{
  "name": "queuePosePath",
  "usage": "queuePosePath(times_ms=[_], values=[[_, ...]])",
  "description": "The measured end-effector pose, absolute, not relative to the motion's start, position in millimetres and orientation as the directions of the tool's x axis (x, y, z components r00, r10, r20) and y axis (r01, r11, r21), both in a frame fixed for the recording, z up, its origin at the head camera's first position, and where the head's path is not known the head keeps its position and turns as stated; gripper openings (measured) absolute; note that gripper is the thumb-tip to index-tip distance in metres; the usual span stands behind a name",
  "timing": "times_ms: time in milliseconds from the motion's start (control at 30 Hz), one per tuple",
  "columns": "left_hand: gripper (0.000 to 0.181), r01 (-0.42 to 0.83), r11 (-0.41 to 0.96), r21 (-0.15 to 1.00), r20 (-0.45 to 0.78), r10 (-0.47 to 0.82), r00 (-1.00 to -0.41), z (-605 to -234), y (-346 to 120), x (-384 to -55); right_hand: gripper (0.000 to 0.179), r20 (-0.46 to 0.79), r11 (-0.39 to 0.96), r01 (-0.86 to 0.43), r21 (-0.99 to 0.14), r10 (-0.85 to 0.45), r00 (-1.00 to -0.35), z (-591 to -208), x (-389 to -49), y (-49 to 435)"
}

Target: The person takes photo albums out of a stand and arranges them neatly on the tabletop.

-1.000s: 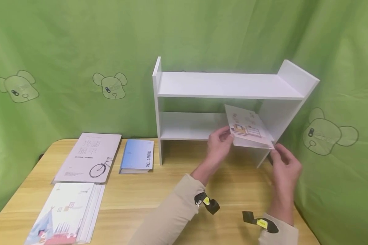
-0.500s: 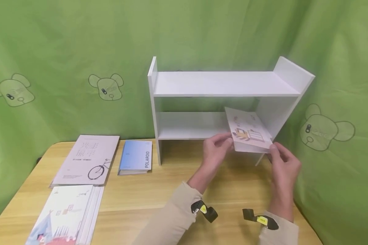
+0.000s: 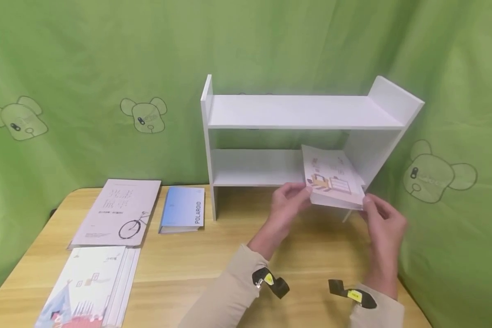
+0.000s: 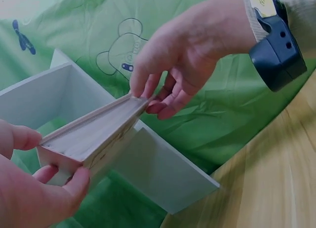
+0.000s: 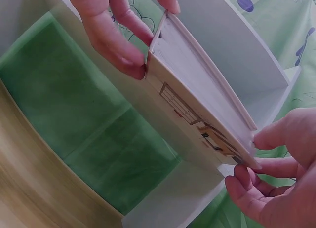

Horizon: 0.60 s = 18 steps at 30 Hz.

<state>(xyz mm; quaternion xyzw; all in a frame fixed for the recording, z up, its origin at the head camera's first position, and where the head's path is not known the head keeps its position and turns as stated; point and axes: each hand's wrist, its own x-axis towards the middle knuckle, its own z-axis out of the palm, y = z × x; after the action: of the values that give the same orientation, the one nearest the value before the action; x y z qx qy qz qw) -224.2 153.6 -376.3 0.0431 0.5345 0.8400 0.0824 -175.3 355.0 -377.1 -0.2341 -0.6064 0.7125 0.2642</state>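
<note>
A thick album-like book (image 3: 330,175) has a pale cover with an orange-brown drawing. It lies tilted in the lower opening of the white shelf rack (image 3: 307,111), its near end jutting past the front edge. My left hand (image 3: 284,207) pinches its near left corner, and my right hand (image 3: 383,228) pinches its near right corner. In the left wrist view the white page block (image 4: 96,129) shows between the covers, fingers and thumbs at both ends. The right wrist view shows the printed cover (image 5: 192,117) from below. The book's far end is partly hidden from these low angles.
On the wooden table (image 3: 180,269) at the left lie a pink bicycle-cover book (image 3: 115,212), a blue POLAROID album (image 3: 182,207) and a white illustrated book (image 3: 86,287). A green curtain (image 3: 270,45) hangs behind and at the right.
The book's near end has come down slightly and toward me, with both hands keeping their hold. The head view has shifted a little; the other books lie as before.
</note>
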Motion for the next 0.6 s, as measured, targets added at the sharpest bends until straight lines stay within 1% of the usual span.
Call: queuePosePath(times_ms=[233,367,467,533,600], values=[[0.027,-0.133,-0.397,0.908,-0.045,0.223,-0.974,-379.9,145.4,-219.0,0.053,0.010,0.050,0.021,-0.999,0.553,-0.833,-379.8,-169.3,363.6],[0.038,-0.125,-0.388,0.913,-0.021,0.262,-0.965,-384.6,141.8,-215.1,0.059,0.042,0.187,0.059,-0.981,0.496,-0.868,-381.8,-166.2,366.9],[0.047,-0.109,-0.372,0.922,0.000,0.282,-0.960,-388.1,139.7,-213.2,0.061,0.062,0.284,0.084,-0.955,0.469,-0.881,-383.7,-166.5,367.1],[0.052,-0.102,-0.360,0.927,0.006,0.288,-0.958,-390.7,137.9,-212.4,0.062,0.056,0.332,0.110,-0.937,0.452,-0.890,-385.3,-167.5,367.1],[0.055,-0.101,-0.349,0.931,0.007,0.295,-0.955,-393.1,135.7,-211.3,0.063,0.038,0.348,0.132,-0.928,0.442,-0.896,-386.9,-168.7,367.0]])
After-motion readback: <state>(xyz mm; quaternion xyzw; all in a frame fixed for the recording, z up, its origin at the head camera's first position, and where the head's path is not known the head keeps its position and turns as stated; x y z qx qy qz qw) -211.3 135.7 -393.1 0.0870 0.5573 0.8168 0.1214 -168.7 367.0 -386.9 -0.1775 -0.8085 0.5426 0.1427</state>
